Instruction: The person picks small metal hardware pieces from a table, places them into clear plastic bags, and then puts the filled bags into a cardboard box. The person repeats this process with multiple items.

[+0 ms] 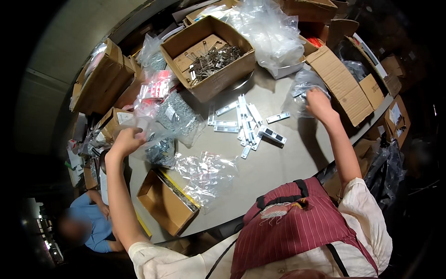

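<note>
At the left of the table my left hand [126, 141] is closed, with thumb and fingers on the edge of a clear plastic bag [160, 151] that holds small dark parts. My right hand [319, 103] reaches to the far right, its fingers closed at the mouth of a grey see-through bag [304, 81]. What these fingertips grip is too small to make out. Between the hands lies a loose pile of white and silver metal strips [246, 125], some with dark slots. One strip [278, 117] lies apart, nearer my right hand.
A cardboard box [206, 90] of metal pieces stands at the back. Beside it are a bag of small screws [179, 114] and bulky clear plastic [269, 32]. Small clear bags [206, 174] and an open carton [165, 204] lie near left. A person in blue [95, 223] sits left.
</note>
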Tool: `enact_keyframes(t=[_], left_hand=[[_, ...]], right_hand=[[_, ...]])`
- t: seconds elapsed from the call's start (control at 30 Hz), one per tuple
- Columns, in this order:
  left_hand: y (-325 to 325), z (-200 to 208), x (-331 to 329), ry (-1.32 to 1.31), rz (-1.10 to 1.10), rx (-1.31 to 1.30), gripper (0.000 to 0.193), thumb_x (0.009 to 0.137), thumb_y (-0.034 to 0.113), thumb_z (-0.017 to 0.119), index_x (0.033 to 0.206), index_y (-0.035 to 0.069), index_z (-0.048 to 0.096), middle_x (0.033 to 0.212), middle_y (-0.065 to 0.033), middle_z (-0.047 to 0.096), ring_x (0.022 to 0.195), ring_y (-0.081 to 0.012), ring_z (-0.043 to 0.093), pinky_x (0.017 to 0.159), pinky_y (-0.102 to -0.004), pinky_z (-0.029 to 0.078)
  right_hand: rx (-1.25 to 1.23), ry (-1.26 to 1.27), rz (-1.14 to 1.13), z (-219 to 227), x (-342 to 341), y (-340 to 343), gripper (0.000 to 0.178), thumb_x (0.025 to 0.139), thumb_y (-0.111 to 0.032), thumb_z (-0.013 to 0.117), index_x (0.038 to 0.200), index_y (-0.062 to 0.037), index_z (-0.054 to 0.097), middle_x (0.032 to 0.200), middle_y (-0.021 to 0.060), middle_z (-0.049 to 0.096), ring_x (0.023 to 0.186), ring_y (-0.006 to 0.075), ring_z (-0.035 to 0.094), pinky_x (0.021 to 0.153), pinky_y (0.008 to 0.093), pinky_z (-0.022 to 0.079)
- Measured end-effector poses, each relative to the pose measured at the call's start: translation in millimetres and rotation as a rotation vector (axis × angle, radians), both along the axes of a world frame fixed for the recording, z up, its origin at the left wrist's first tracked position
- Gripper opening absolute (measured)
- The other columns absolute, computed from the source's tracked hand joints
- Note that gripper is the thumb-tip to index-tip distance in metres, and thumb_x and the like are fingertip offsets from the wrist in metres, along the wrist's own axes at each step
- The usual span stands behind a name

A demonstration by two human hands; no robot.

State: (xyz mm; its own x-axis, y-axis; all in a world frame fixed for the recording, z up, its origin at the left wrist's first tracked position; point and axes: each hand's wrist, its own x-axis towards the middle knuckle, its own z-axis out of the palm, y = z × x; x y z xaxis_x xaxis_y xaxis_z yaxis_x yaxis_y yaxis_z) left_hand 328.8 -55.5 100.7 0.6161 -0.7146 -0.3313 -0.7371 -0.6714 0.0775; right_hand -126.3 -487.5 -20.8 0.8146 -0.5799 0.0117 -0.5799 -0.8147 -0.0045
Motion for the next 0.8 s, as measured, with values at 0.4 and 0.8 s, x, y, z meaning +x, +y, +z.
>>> enact_keyframes(t=[0.4, 0.8], left_hand=[[-31.6, 12.9, -109.2, -0.092, -0.126, -0.909, 0.019, 0.095, 0.005, 0.063, 0.111, 0.001, 0.072, 0.108, -0.0124, 0.074, 0.100, -0.0239, 0.071, 0.088, -0.0331, 0.052], [-68.6, -27.9, -202.9, 0.359, 0.020, -1.118, 0.018, 0.101, 0.004, 0.056, 0.109, -0.004, 0.070, 0.098, -0.0105, 0.075, 0.093, -0.0150, 0.070, 0.086, -0.0284, 0.054]], right_hand=[[-0.123, 0.082, 0.212, -68.7, 33.0, -58.8, 0.053, 0.077, -0.006, 0.063, 0.130, -0.0084, 0.062, 0.139, 0.0195, 0.056, 0.135, 0.0390, 0.048, 0.114, 0.0504, 0.037], [0.157, -0.335, 0.444, -26.1, 6.6, -2.6, 0.028, 0.092, -0.014, 0.066, 0.118, -0.0027, 0.061, 0.102, 0.0148, 0.066, 0.099, 0.0307, 0.061, 0.087, 0.0405, 0.048]])
